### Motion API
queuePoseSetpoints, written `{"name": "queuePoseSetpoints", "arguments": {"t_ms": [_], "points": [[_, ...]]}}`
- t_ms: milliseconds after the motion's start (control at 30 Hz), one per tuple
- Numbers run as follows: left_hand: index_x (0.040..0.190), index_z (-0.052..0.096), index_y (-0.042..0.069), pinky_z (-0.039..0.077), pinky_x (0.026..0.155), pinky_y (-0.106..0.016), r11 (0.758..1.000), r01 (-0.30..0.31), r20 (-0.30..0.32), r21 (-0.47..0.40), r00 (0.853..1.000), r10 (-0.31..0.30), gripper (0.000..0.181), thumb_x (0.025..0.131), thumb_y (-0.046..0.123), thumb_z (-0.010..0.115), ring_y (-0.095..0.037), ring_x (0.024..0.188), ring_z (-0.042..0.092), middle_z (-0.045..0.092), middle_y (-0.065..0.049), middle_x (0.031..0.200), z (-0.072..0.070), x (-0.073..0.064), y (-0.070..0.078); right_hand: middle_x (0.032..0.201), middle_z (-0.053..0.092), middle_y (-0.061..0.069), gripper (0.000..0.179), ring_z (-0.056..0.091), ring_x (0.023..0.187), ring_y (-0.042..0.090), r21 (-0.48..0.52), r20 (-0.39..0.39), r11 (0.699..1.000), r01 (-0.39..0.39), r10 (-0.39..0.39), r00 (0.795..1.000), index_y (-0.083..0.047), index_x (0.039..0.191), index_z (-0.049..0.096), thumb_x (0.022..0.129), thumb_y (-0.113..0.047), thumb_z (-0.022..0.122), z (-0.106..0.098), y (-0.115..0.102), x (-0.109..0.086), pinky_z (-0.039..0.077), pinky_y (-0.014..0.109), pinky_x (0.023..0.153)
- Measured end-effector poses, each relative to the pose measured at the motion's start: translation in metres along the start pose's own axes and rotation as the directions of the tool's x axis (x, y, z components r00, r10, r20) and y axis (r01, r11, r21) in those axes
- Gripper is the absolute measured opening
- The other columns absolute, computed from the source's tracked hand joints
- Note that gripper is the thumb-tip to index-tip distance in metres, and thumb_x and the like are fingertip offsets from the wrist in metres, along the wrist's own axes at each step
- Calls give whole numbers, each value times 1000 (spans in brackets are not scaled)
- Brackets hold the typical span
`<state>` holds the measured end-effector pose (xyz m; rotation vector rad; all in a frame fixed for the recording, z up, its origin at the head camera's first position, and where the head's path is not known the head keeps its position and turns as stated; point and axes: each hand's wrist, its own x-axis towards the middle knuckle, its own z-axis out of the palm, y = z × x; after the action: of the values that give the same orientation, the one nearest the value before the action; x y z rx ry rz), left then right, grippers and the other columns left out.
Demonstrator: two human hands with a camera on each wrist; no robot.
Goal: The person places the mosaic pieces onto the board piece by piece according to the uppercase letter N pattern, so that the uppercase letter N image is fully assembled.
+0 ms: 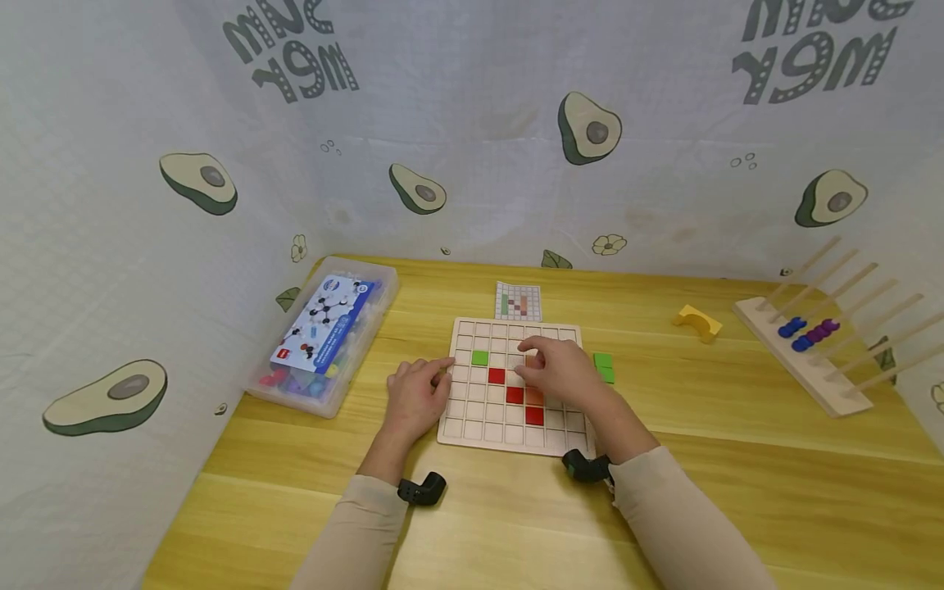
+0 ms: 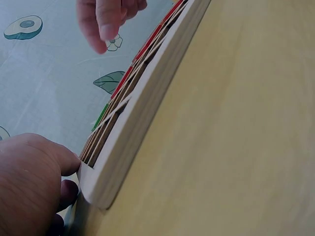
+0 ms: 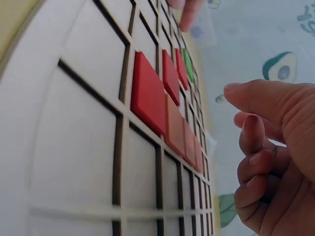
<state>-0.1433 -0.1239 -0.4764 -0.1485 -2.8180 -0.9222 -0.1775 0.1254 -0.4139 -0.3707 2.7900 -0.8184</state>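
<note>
A wooden grid board [image 1: 463, 410] lies on the table with a green square tile [image 1: 480, 358], several red tiles [image 1: 534, 416] and orange-brown tiles [image 3: 174, 125] in its cells. My left hand [image 1: 419, 399] rests at the board's left edge, a fingertip touching the rim. Over the board's right half hovers my right hand [image 1: 564, 370], its thumb and index finger apart and no tile visible between them. In the right wrist view the other fingers of that right hand [image 3: 280, 162] are bent. Part of the grid is hidden beneath it.
Behind the board lies a printed pattern card [image 1: 519, 302]. Green tiles [image 1: 603, 367] sit beside its right edge. At left is a clear plastic box [image 1: 322, 336] of coloured parts; at right are a yellow arch block [image 1: 696, 323] and a peg stand [image 1: 804, 356] with beads.
</note>
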Motion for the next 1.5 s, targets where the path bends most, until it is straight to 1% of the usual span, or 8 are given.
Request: {"name": "queuePoseSetpoints", "arguments": {"t_ms": [167,300,567,800,933,1067,1233,1500], "points": [[129,72,23,29,78,-38,1000,10,9,11,1000,-10,31,100,25,62,-20,82,47,62,2,81,2,0,0,80,59,5,41,50,64,17,74,-1,996,-44,44,999,-7,130,65,96,-29,70,-12,17,-18,40,30,58],[130,72,23,29,78,-39,1000,10,9,6,1000,-10,31,100,26,62,-20,82,47,62,2,82,2,0,0,85,60,7,44,51,68,19,89,-15,992,-94,96,995,-6,132,64,96,-30,71,-22,36,-29,42,31,60],[129,72,22,29,79,-39,1000,7,8,-1,1000,-7,31,100,25,62,-21,83,48,63,1,82,0,-1,0,93,60,8,48,51,74,21,124,-57,975,-182,191,980,-7,137,59,98,-32,68,-34,76,-40,41,31,63],[130,72,23,29,78,-38,1000,14,14,7,1000,-14,32,101,27,61,-20,81,46,62,1,82,0,-1,0,95,59,8,49,51,79,21,123,-92,973,-193,205,975,-6,136,60,98,-35,68,-39,98,-45,40,33,68],[130,72,22,29,78,-39,1000,12,12,8,1000,-12,31,101,27,61,-20,82,46,62,1,82,0,-1,1,90,58,7,47,51,78,20,100,-110,974,-205,216,970,-3,133,62,98,-34,68,-38,107,-47,39,33,69],[129,72,23,29,78,-39,1000,13,15,10,1000,-13,31,101,27,61,-21,83,47,63,1,83,0,-1,1,88,58,7,44,51,77,20,98,-107,971,-217,227,968,-2,130,63,97,-31,68,-36,114,-48,39,33,68],[130,72,23,29,78,-39,1000,11,17,8,1000,-11,32,101,27,60,-21,83,47,62,1,82,0,-1,1,89,58,7,44,51,77,20,116,-103,968,-224,236,966,-3,130,63,97,-32,69,-37,117,-50,39,33,69],[130,72,24,28,78,-38,1000,17,22,0,1000,-17,32,101,28,60,-20,84,47,62,2,83,1,-1,0,88,59,6,40,51,75,19,138,-71,966,-219,230,971,-3,127,65,96,-29,69,-37,119,-52,40,31,66]]}}
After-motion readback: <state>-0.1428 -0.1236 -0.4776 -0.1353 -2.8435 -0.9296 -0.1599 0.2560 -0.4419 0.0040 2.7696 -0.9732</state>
